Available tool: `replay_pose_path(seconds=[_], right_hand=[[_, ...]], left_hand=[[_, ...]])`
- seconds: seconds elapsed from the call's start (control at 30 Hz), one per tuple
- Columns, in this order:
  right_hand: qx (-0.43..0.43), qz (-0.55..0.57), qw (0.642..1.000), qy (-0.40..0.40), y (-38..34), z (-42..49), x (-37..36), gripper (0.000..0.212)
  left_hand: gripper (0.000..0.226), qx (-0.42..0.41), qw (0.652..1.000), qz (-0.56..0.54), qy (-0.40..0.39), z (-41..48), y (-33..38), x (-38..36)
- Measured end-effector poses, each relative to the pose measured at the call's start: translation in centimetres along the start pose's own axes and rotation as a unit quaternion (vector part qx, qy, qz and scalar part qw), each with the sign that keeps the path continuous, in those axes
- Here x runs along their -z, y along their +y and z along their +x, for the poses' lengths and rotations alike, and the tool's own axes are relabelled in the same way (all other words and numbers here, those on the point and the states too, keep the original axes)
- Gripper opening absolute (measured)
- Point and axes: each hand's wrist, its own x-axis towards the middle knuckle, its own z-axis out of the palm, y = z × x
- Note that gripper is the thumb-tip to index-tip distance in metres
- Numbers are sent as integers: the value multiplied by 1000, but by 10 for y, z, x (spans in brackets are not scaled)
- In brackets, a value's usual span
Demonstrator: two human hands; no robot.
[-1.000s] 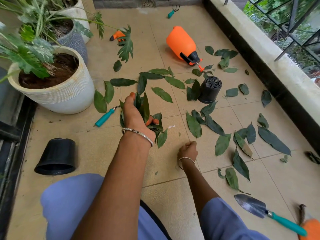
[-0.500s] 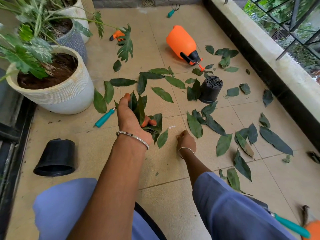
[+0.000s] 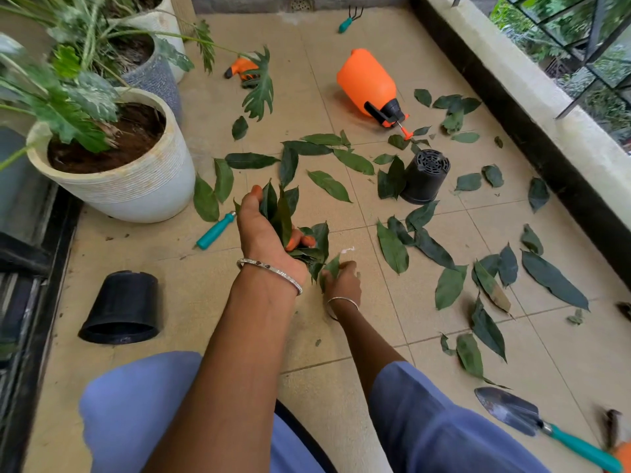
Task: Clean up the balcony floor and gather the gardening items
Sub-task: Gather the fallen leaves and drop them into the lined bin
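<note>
- A bunch of green leaves (image 3: 283,216) is gripped in the left hand (image 3: 264,237), fingers and thumb curled round the stems, held above the tiled floor (image 3: 191,302).
- A single leaf (image 3: 332,268) is pinched by the right hand (image 3: 345,283), low over the tiles and just beside the bunch.
- A silver bangle is worn on each wrist.
- Many loose leaves (image 3: 392,249) are scattered over the tiles, mostly ahead of and to the right of the hands.
- An orange pressure sprayer (image 3: 367,83) is lying on its side, nozzle toward the leaves; no lettering on it can be read.
- A black nursery pot (image 3: 425,175) is set upside down among the leaves; another (image 3: 121,307) is tipped on its side at the left.
- A teal-handled tool (image 3: 215,231) is lying beside the white ribbed planter (image 3: 136,189), its head hidden behind the left hand.
- A trowel (image 3: 512,409) is seen at the lower right, and a small hand rake (image 3: 348,20) near the far wall.
</note>
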Motion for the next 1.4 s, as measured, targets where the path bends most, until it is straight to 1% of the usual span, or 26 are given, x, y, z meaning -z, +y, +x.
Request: replay_pose_path(seconds=[0.07,0.17,0.23,0.27,0.3,0.37,0.43,0.47,0.53,0.6,0.63,0.7,0.77,0.87,0.9,0.93,0.97,1.03,1.07,1.1,1.17,1.27,1.33,1.4], right_hand=[[5,-63,998,-9,-3,2,-6,38],[-8,-123,991,-53,-9,8,-8,28],[-3,-123,990,-72,-11,8,-7,28],[2,-108,992,-65,-11,7,-6,30],[-2,-77,996,-48,-9,4,-4,32],[-40,27,999,18,-2,-4,6,33],[-89,160,980,81,14,-10,18,27],[-111,228,963,93,22,-12,25,22],[-147,333,926,96,37,-12,35,14],[-166,375,907,92,45,-8,45,11],[-173,404,895,80,48,-5,50,12],[-184,485,854,28,46,-2,63,23],[-203,526,826,-1,45,0,73,25],[-230,565,792,16,45,2,78,18],[-232,559,795,23,45,4,77,17],[-232,544,806,28,44,6,76,22],[-225,504,833,33,45,9,74,30],[-185,362,912,48,42,15,73,38],[-150,294,942,59,40,16,71,36],[-110,238,963,66,42,19,69,31],[-58,159,984,52,45,23,63,17],[-22,54,998,26,48,26,55,20],[-5,23,999,30,49,28,51,19],[9,12,999,37,47,30,49,12]], left_hand=[[47,-1,1000,-5,-2,0,1,2],[47,-7,1000,-6,-5,0,3,4],[46,-9,1000,-9,-2,-1,4,4],[46,-10,1000,-11,-1,-1,4,4],[46,-11,1000,-12,0,-1,4,5],[46,-10,1000,-11,-3,0,4,5],[46,-11,1000,-15,-12,1,4,3],[46,-11,1000,-17,-14,2,3,3],[46,-11,1000,-18,-19,2,2,1],[46,-11,999,-17,-26,1,0,-1],[46,-11,999,-15,-28,1,-1,-1],[46,-13,999,-14,-30,1,-2,-2],[46,-15,999,-15,-33,1,-3,-2],[45,-15,999,-17,-36,0,-3,-4],[44,-15,999,-18,-37,0,-3,-5],[44,-16,999,-17,-37,-1,-4,-5],[43,-16,999,-17,-36,-1,-5,-7],[43,-16,999,-17,-36,-1,-6,-9],[43,-14,999,-16,-37,-2,-7,-10],[43,-13,999,-14,-38,-2,-8,-11],[43,-13,999,-12,-39,-2,-9,-12],[42,-17,999,-13,-36,-3,-10,-14],[42,-17,999,-12,-38,-3,-11,-14],[42,-18,999,-13,-40,-3,-12,-14]])
